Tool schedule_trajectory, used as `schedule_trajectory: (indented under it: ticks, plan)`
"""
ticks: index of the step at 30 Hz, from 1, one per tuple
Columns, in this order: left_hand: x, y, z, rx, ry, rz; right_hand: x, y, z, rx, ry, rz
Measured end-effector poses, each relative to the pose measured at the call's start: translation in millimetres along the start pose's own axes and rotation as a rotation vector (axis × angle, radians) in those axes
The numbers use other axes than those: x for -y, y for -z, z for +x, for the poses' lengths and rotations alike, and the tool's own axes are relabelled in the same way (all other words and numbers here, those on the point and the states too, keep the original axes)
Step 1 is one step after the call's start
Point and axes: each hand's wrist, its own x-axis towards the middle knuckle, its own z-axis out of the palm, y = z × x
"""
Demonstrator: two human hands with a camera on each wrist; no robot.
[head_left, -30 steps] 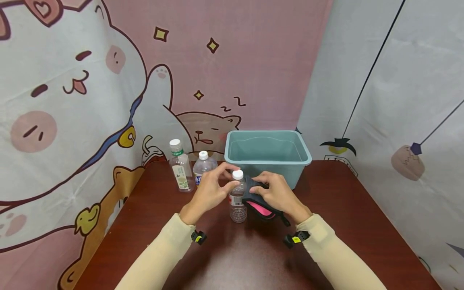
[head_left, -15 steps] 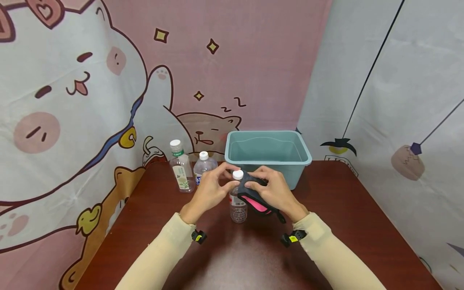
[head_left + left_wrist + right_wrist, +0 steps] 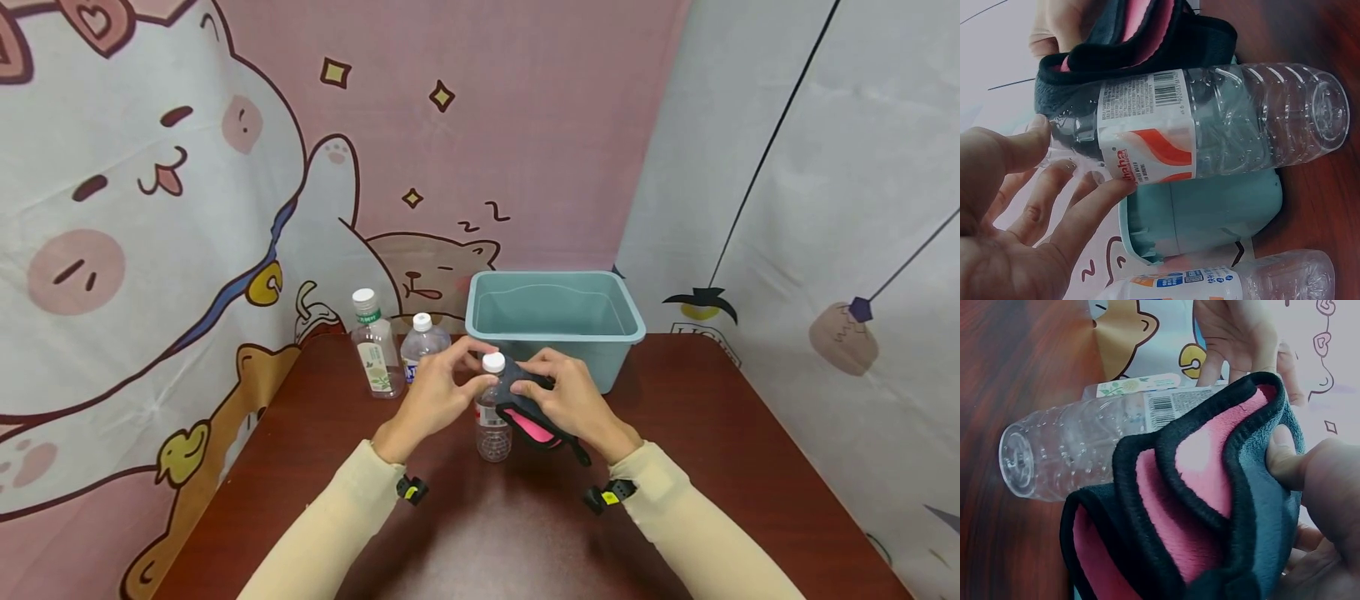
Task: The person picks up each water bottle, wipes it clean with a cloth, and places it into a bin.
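A clear plastic bottle (image 3: 492, 437) with a white cap stands on the table before me. Its red-and-white label (image 3: 1147, 131) shows in the left wrist view. My left hand (image 3: 437, 390) holds the bottle at its neck with thumb and fingers. On the other side, my right hand (image 3: 572, 398) grips a folded cloth (image 3: 1260, 506), dark grey outside and pink inside with black edging. The cloth lies against the upper side of the bottle, just below the cap. Some of the right fingers are hidden behind the cloth.
Behind the hands stands a teal plastic bin (image 3: 555, 337). To the left are two more clear bottles: a tall one with a green-and-white label (image 3: 378, 367) and a shorter one (image 3: 424, 340) partly behind my left hand. A printed curtain (image 3: 525, 125) hangs behind the brown table (image 3: 720, 467).
The cloth in my right hand moved left and slightly up against the bottle, then a little back to the right. The left hand and the bottle have stayed nearly in place.
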Motion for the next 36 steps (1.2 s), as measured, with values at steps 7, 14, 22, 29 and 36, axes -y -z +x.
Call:
schedule_trajectory:
  ticks: [7, 14, 22, 29, 36]
  plan:
    - [-0.6, 0.7, -0.1, 0.004, 0.012, -0.007, -8, -1, -6.4, 0.031, -0.025, -0.009]
    - [0.1, 0.1, 0.8, 0.005, 0.026, -0.02, -20, -8, -15.0, 0.101, -0.043, -0.032]
    - [0.4, -0.3, 0.9, 0.002, 0.029, -0.008, -32, -20, -21.3, 0.169, -0.024, -0.073]
    - [-0.7, -0.3, 0.7, 0.007, 0.036, -0.01, -39, -29, -24.7, 0.249, -0.028, -0.139]
    - [-1.1, -1.2, 1.4, 0.005, 0.035, -0.011, -46, -38, -26.8, 0.312, -0.036, -0.171]
